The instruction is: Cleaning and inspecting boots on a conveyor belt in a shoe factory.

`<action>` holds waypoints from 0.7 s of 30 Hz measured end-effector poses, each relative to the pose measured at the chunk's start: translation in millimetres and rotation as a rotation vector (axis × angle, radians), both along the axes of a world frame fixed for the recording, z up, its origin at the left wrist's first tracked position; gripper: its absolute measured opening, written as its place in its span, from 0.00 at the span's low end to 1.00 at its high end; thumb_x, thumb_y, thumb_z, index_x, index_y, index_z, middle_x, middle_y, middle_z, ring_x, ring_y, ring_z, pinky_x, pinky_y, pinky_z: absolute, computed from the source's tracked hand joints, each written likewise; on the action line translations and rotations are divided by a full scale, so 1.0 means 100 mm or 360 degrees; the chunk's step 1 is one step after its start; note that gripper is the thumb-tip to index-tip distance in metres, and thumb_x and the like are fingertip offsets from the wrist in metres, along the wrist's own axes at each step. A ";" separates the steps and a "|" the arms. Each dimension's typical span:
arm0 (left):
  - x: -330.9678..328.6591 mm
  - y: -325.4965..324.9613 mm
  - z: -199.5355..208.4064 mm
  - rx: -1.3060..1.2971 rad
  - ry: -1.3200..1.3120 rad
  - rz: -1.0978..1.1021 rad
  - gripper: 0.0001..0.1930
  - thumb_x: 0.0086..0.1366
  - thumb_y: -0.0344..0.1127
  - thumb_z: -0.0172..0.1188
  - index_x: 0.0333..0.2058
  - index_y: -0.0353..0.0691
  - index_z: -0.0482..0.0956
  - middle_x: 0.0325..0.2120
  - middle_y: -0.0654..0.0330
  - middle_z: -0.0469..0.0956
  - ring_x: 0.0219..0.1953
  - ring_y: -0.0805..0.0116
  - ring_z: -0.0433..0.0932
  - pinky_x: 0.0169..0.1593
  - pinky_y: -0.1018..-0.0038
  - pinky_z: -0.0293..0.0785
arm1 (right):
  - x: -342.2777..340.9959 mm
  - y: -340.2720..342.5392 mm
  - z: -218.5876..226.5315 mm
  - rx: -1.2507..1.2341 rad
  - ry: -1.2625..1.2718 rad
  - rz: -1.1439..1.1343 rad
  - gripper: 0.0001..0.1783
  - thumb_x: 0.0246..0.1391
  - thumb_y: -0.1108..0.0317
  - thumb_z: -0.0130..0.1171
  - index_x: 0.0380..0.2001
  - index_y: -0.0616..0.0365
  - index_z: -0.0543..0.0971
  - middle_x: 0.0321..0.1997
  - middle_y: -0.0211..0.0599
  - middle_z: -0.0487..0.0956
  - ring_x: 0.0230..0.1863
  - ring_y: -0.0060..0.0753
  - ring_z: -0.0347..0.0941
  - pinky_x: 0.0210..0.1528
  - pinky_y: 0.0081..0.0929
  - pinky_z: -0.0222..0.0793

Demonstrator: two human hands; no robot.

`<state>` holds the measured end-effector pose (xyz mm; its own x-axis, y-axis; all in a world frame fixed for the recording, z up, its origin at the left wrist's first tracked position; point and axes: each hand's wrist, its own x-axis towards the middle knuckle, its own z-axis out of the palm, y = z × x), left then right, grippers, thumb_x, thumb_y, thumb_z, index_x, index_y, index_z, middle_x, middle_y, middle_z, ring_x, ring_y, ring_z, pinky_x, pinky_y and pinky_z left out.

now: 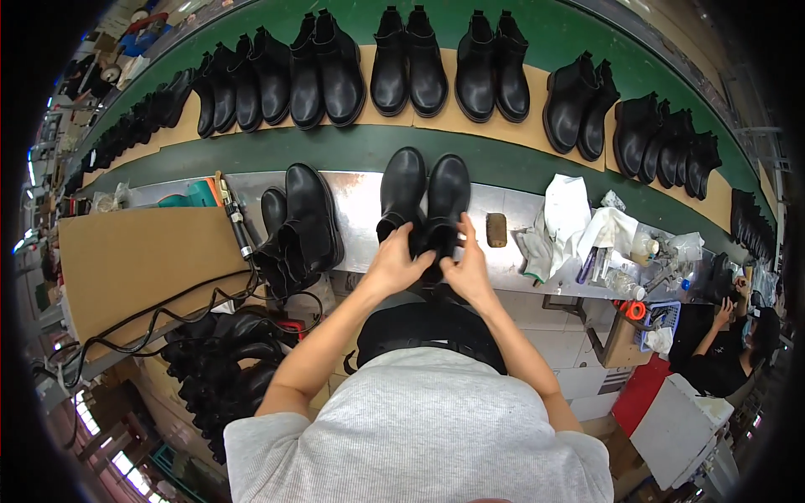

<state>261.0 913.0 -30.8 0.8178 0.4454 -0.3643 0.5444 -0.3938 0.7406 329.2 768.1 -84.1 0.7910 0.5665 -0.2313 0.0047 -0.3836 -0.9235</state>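
Note:
A pair of black ankle boots stands before me on the metal bench top (356, 201), toes pointing away. My left hand (398, 264) is closed around the shaft of the left boot (403, 180), its thumb reaching toward the other one. On the right boot (449, 186), my right hand (468, 267) grips the shaft's outer side with fingers and thumb. Both shaft openings are partly covered by my hands. Close by on the left stand two more black boots (310, 205). A small brown block (496, 230) lies right of the pair.
Finished-looking black boots (408, 67) line cardboard strips on the green conveyor (352, 147). White cloths (566, 210), bottles and tools clutter the bench's right. At left are a cable-fed hand tool (237, 220), a cardboard box (151, 260) and piled boots (222, 360). A co-worker (725, 356) sits far right.

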 end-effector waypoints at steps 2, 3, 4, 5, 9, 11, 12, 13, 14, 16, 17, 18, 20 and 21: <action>0.20 -0.08 -0.19 0.0075 -0.0103 0.0286 0.30 0.47 0.34 0.63 0.45 0.20 0.64 0.39 0.33 0.72 0.43 0.41 0.73 0.46 0.61 0.70 | -0.06 0.15 0.06 0.0008 0.0079 0.0031 0.44 0.41 0.74 0.57 0.61 0.69 0.49 0.57 0.62 0.62 0.58 0.52 0.62 0.59 0.36 0.59; 0.27 -0.16 -0.22 0.0250 -0.0243 0.0363 0.28 0.46 0.29 0.60 0.46 0.25 0.65 0.34 0.34 0.74 0.40 0.40 0.74 0.44 0.60 0.70 | -0.05 0.18 0.06 0.0076 0.0059 0.0046 0.45 0.41 0.73 0.59 0.61 0.69 0.49 0.58 0.62 0.61 0.58 0.51 0.62 0.58 0.37 0.61; 0.30 -0.15 -0.22 0.0308 -0.0102 0.0308 0.26 0.44 0.25 0.57 0.46 0.29 0.68 0.33 0.37 0.75 0.38 0.42 0.75 0.44 0.62 0.71 | -0.03 0.12 0.06 0.0177 0.0236 0.0032 0.46 0.41 0.71 0.61 0.62 0.68 0.48 0.59 0.61 0.61 0.58 0.50 0.63 0.56 0.37 0.63; 0.36 -0.13 -0.24 0.0369 0.0040 0.0237 0.25 0.42 0.21 0.54 0.45 0.33 0.70 0.31 0.40 0.76 0.37 0.45 0.77 0.43 0.63 0.71 | 0.01 0.04 0.02 0.0284 0.0415 0.0004 0.48 0.42 0.70 0.64 0.62 0.67 0.48 0.59 0.60 0.60 0.58 0.48 0.63 0.54 0.36 0.66; 0.28 0.26 -0.17 0.0367 -0.0330 0.0193 0.19 0.40 0.16 0.48 0.34 0.32 0.79 0.28 0.47 0.79 0.33 0.56 0.80 0.41 0.73 0.72 | 0.21 -0.31 0.05 0.0667 0.0700 -0.0139 0.39 0.50 0.73 0.58 0.62 0.59 0.52 0.57 0.48 0.65 0.53 0.36 0.67 0.43 0.29 0.73; 0.01 0.71 -0.26 -0.0300 -0.0374 0.0466 0.17 0.49 0.21 0.46 0.37 0.30 0.79 0.30 0.56 0.81 0.34 0.65 0.80 0.44 0.76 0.72 | 0.39 -0.52 0.06 0.0619 0.0476 -0.0256 0.34 0.50 0.72 0.59 0.59 0.62 0.57 0.51 0.46 0.69 0.46 0.30 0.70 0.43 0.26 0.73; -0.22 0.82 -0.28 -0.0853 -0.0562 0.0576 0.16 0.53 0.25 0.47 0.41 0.30 0.76 0.32 0.56 0.80 0.35 0.65 0.79 0.45 0.77 0.72 | 0.49 -0.61 0.09 0.0615 0.0475 -0.0322 0.32 0.51 0.72 0.58 0.58 0.63 0.59 0.49 0.44 0.71 0.44 0.28 0.71 0.42 0.24 0.72; -0.35 0.92 -0.25 -0.1428 -0.0734 0.0685 0.17 0.57 0.30 0.47 0.45 0.31 0.74 0.35 0.57 0.79 0.36 0.66 0.78 0.45 0.77 0.73 | 0.58 -0.75 0.11 0.0593 0.0472 -0.0386 0.29 0.52 0.72 0.56 0.56 0.64 0.61 0.46 0.43 0.73 0.42 0.27 0.72 0.41 0.23 0.72; -0.32 1.03 -0.13 -0.1373 -0.0717 0.0660 0.17 0.57 0.30 0.47 0.45 0.31 0.74 0.35 0.57 0.79 0.36 0.66 0.78 0.45 0.77 0.73 | 0.65 -0.87 0.08 0.0564 0.0489 -0.0408 0.27 0.53 0.71 0.55 0.56 0.64 0.62 0.44 0.42 0.74 0.40 0.26 0.72 0.40 0.23 0.72; -0.04 1.02 -0.07 -0.1214 -0.0748 0.0692 0.18 0.57 0.30 0.48 0.45 0.31 0.73 0.35 0.57 0.79 0.37 0.65 0.78 0.45 0.76 0.73 | 0.78 -1.03 -0.02 0.0501 0.0515 -0.0442 0.25 0.54 0.70 0.54 0.54 0.65 0.64 0.41 0.40 0.75 0.38 0.25 0.73 0.38 0.21 0.72; -0.30 0.93 0.03 -0.1147 -0.0773 0.0711 0.18 0.57 0.30 0.48 0.46 0.31 0.73 0.35 0.56 0.79 0.37 0.65 0.78 0.45 0.75 0.73 | 0.83 -1.12 -0.06 0.0464 0.0530 -0.0468 0.24 0.55 0.69 0.54 0.54 0.65 0.65 0.40 0.40 0.75 0.37 0.24 0.73 0.37 0.21 0.72; -0.25 0.98 0.12 -0.1055 -0.0831 0.0759 0.18 0.56 0.30 0.48 0.46 0.31 0.73 0.35 0.56 0.79 0.38 0.64 0.78 0.45 0.75 0.73 | 0.83 -1.12 -0.09 0.0453 0.0559 -0.0466 0.23 0.55 0.69 0.54 0.53 0.66 0.66 0.39 0.39 0.76 0.36 0.24 0.74 0.37 0.20 0.71; -0.07 1.14 0.24 -0.0904 -0.0956 0.0863 0.19 0.56 0.30 0.49 0.47 0.31 0.72 0.35 0.56 0.79 0.38 0.64 0.77 0.45 0.74 0.72 | 0.82 -1.06 -0.11 0.0429 0.0578 -0.0441 0.22 0.55 0.68 0.54 0.51 0.67 0.67 0.36 0.37 0.76 0.35 0.24 0.74 0.36 0.19 0.71; -0.02 1.23 0.29 -0.0848 -0.1016 0.0911 0.19 0.56 0.30 0.49 0.47 0.31 0.71 0.36 0.55 0.79 0.39 0.63 0.77 0.45 0.74 0.72 | 0.80 -1.02 -0.11 0.0418 0.0569 -0.0433 0.21 0.55 0.68 0.54 0.50 0.68 0.68 0.35 0.36 0.76 0.34 0.24 0.74 0.36 0.19 0.70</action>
<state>258.7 1036.2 -1.6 0.6437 0.7390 -0.1989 -0.0122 0.2698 0.9628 409.1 665.7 -95.4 0.8151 0.4267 -0.3917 -0.3963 -0.0824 -0.9144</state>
